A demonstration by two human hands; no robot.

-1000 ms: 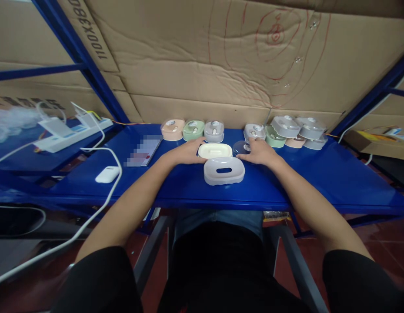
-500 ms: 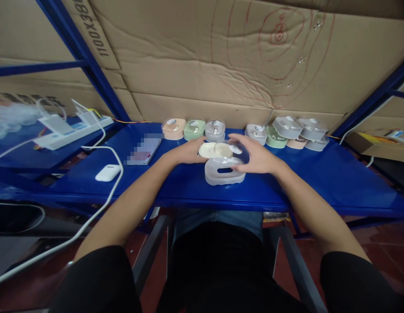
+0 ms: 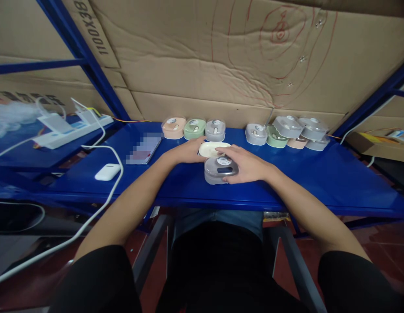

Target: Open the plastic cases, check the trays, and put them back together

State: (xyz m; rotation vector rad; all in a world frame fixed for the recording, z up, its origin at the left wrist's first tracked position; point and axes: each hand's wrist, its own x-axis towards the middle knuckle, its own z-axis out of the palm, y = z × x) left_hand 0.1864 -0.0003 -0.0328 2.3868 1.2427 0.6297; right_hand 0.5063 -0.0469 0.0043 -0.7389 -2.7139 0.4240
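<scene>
Both forearms stretch out over the blue table [image 3: 319,174], meeting near its middle. The right hand [image 3: 249,165] lies palm-down with its fingers curled round the right end of a grey case [image 3: 219,170], holding a clear lid [image 3: 224,161] with a round white sticker down on top of it. The left hand [image 3: 188,152] rests just left of a cream tray [image 3: 211,149], fingers loosely bent against its edge; whether it actually clasps the tray or only touches it, I cannot tell. The cream tray sits just behind the grey case, touching or nearly so, and looks shallow and open on top; nothing can be made out inside it.

Along the far edge, against the cardboard wall [image 3: 202,65], stand two groups of small lidded cases. On the left are a peach case [image 3: 173,128], a green case [image 3: 194,129] and a grey-lidded case [image 3: 215,130], each showing a small pale item under its clear lid. On the right a cluster of cases [image 3: 288,130] sits close together, some stacked. Further left on the table lie a phone [image 3: 145,150] and a white earbud box [image 3: 107,172], with a white cable [image 3: 113,182] curving past it.
</scene>
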